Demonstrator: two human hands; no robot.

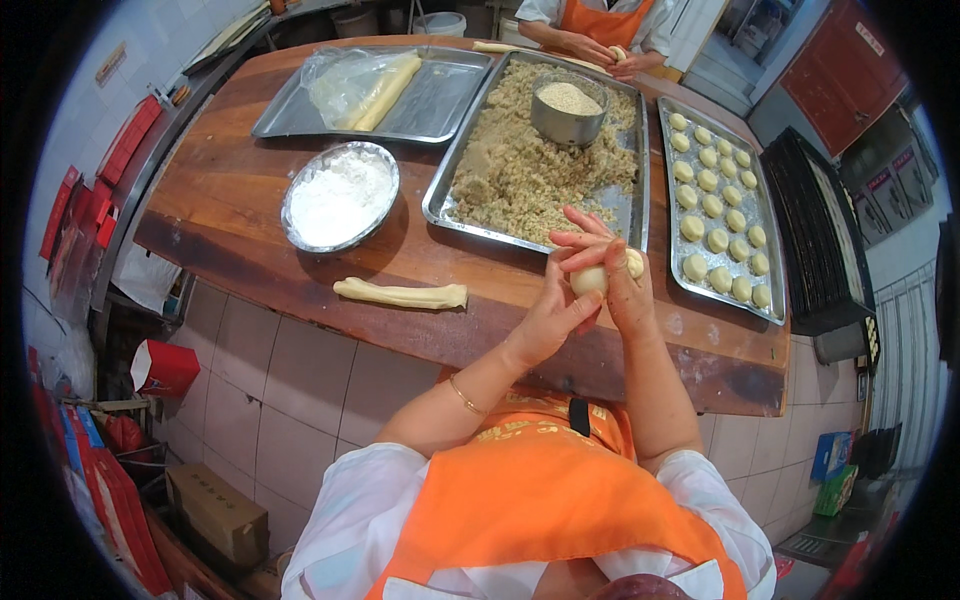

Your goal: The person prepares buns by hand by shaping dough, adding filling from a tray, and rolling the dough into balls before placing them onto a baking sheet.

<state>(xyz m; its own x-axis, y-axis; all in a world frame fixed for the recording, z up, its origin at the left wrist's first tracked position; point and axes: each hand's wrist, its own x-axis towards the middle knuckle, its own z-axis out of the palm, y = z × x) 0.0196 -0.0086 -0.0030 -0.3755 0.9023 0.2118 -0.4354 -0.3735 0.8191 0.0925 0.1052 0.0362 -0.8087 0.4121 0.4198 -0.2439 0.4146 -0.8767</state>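
My two hands meet over the near edge of the crumbly-filling tray. A smooth pale dough ball [588, 279] is cupped between them. My left hand [553, 312] curls round its near side, thumb against the dough, a bracelet on that wrist. My right hand [628, 303] presses from the other side, and a smaller pale lump of dough [635, 263] shows at its fingers. Just beyond lies the metal tray [436, 205] of brownish crumbly filling [535, 175], with a round metal container [568, 128] of pale seeds standing in it. A dough strip [400, 293] rests on the table to the left.
On the wooden table [230, 215] stand a bowl of white flour [340, 197] and a tray [440, 85] with a plastic-covered dough roll [388, 92]. At right, a tray [672, 150] carries rows of dough rounds, beside stacked black trays [808, 235]. Across the table, a co-worker's hands [612, 58] hold dough.
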